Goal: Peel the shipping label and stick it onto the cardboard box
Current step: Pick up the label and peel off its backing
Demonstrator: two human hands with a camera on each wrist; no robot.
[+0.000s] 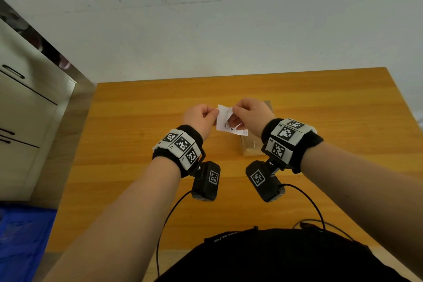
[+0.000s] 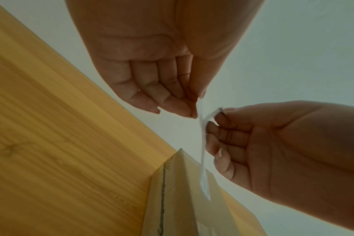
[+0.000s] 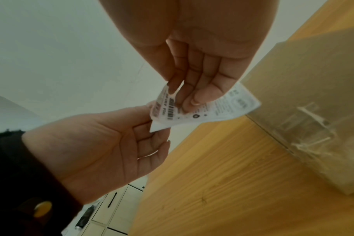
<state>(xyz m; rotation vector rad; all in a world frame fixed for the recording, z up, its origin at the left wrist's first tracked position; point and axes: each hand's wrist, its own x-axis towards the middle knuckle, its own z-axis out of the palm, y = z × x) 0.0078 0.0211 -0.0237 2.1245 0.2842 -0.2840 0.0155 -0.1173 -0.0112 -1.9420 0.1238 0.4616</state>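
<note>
— How many things did you have there?

— One shipping label (image 1: 225, 119), one cardboard box (image 1: 250, 147), and my two hands.

— How were your hands placed?

— Both were raised above the wooden table (image 1: 128, 144), wrists bent toward each other. My left hand (image 1: 200, 118) pinched the label's left edge between thumb and forefinger, the other fingers curled in. My right hand (image 1: 250, 114) pinched a corner at the top, where one layer curled away from the sheet.

— Where was the label, then?

— In the air between my hands, printed side toward my right palm. The box lay on the table beneath it, partly hidden by my right hand and wrist.

— Anything farther off?

— A white cabinet (image 1: 25, 107) to the left, a blue crate (image 1: 23, 238) below it, a pale wall (image 1: 229, 18) behind.
</note>
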